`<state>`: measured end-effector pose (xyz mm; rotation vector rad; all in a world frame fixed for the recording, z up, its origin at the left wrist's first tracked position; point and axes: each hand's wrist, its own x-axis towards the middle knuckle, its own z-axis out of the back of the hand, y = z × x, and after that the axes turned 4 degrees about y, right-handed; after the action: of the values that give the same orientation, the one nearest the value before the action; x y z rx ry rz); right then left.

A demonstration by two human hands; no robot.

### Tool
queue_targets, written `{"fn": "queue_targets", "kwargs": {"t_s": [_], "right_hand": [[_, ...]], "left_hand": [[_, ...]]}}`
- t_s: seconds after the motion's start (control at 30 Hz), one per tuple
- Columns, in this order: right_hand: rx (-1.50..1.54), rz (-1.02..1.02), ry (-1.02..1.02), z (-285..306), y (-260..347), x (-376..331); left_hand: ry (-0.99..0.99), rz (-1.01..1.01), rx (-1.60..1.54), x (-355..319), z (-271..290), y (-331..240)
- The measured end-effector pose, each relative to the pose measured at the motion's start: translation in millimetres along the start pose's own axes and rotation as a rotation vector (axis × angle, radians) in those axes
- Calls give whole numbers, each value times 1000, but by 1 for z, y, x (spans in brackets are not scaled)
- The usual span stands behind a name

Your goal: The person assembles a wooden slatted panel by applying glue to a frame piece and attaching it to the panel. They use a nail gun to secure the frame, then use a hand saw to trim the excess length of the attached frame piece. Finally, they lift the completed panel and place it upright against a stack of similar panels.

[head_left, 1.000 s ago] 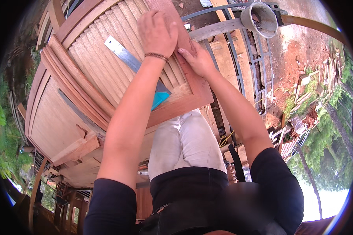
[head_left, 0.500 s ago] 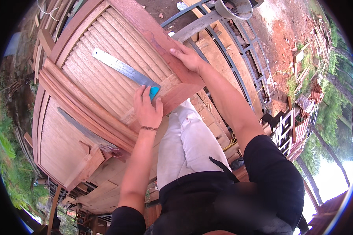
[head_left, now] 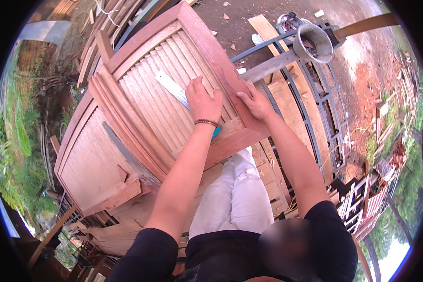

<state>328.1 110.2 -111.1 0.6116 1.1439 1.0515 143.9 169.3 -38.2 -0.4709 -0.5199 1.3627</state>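
Observation:
A louvred wooden panel point(head_left: 148, 89) with a reddish frame lies in front of me. On its slats rests a try square point(head_left: 170, 88) with a metal blade and a teal handle, part of it hidden under my left hand point(head_left: 203, 101). That hand is over the slats with its fingers apart; I cannot tell whether it touches the blade. My right hand point(head_left: 256, 102) grips the panel's right frame rail, thumb on top and fingers at the outer edge.
Reddish wood strips point(head_left: 127, 122) and a handsaw blade point(head_left: 127, 150) lie left of the slats, beside a second louvred panel point(head_left: 91, 160). A grey bucket point(head_left: 313, 43) stands at the far right by a dark metal frame point(head_left: 310, 84). Stacked boards lie at the far left.
My left hand has moved from the square's teal handle forward over its blade and the slats. My right hand stays at the right rail. The view has shifted, so the panel appears further right.

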Motion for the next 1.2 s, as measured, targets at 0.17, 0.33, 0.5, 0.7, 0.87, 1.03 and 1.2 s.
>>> {"fn": "queue_targets", "kwargs": {"t_s": [0.17,0.33,0.5,0.7,0.87,1.03,1.2], "right_hand": [[19,-21,-20,-5,1,-3],[-34,-82,-6,-2,23,-8],[-88,-104,-33,6,20,-11],[-79,-97,-31,5,21,-7],[-96,-135,-8,9,30,-10],[-133,-140,-27,8,31,-13],[-133,-144,-24,7,27,-10]], "left_hand": [[79,258,169,-80,19,49],[117,425,20,-105,8,40],[208,470,-141,-104,11,33],[269,436,-365,-104,1,21],[331,315,-256,-80,-16,8],[364,368,-355,-85,-27,5],[411,397,-359,-84,-33,13]]}}
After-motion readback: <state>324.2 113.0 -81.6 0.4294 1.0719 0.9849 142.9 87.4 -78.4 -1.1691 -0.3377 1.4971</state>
